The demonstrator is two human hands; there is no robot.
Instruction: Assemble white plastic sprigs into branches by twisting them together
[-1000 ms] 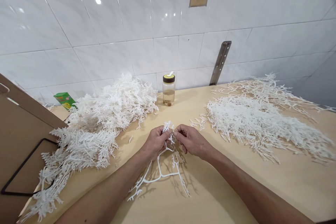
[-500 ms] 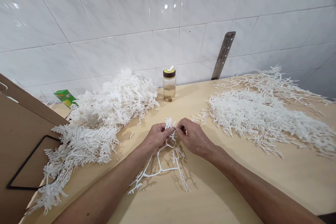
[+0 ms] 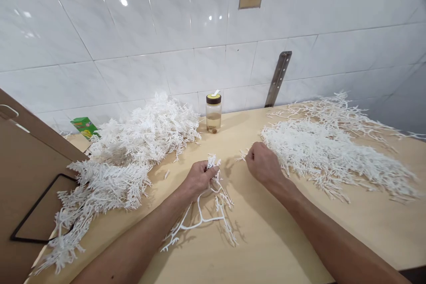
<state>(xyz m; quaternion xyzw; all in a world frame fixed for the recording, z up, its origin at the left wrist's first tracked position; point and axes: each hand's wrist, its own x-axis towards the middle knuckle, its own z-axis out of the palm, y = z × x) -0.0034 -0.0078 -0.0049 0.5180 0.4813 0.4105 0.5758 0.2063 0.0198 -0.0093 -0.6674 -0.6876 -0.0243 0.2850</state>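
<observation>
Between the thumb and fingers of my left hand (image 3: 199,178) is the top of a white plastic branch piece (image 3: 201,219). Its forked stems spread down over the table in front of me. My right hand (image 3: 264,164) is closed, apart from the branch piece, over a few small white sprigs (image 3: 241,156). Whatever its fingers may pinch is hidden. Just beyond it lies a wide pile of small white sprigs (image 3: 319,146). A tall heap of white branch pieces (image 3: 143,128) stands to the left.
Against the tiled wall stands a clear bottle (image 3: 213,117) with a dark lid. A green box (image 3: 84,127) sits behind the left heap, and a cardboard box (image 3: 29,177) borders the left side. Bare white stems (image 3: 342,108) lie at the back right.
My right hand has moved away from the branch piece, to the right, over by the loose sprigs. My left hand keeps its hold. The view has tilted up slightly.
</observation>
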